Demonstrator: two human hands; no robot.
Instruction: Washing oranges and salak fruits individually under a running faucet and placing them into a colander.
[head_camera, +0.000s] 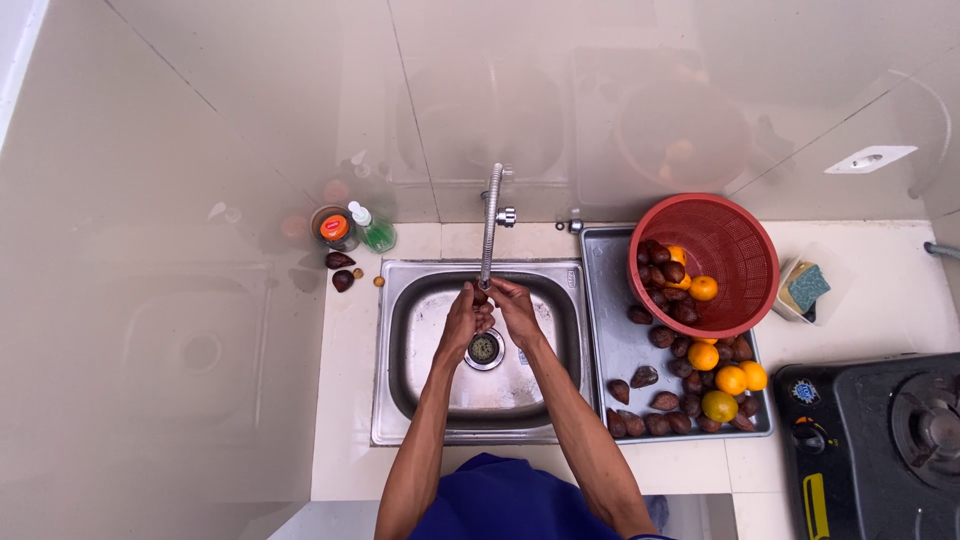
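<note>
Both my hands are over the steel sink (410, 330), right under the spout of the tap (490, 215). My left hand (462, 322) and my right hand (513, 308) are pressed together around a small dark brown fruit (480, 296), which peeks out between the fingers. Most of that fruit is hidden by the fingers. The round drain (485, 349) lies just below my hands.
A steel tray (610, 345) right of the sink holds several brown scaly fruits (660, 400) and oranges (730, 379). A red basket (730, 250) tips onto it with more fruit. Soap bottle (374, 230), jar (334, 228), two loose fruits (341, 270), sponge dish (805, 287), black stove (880, 440).
</note>
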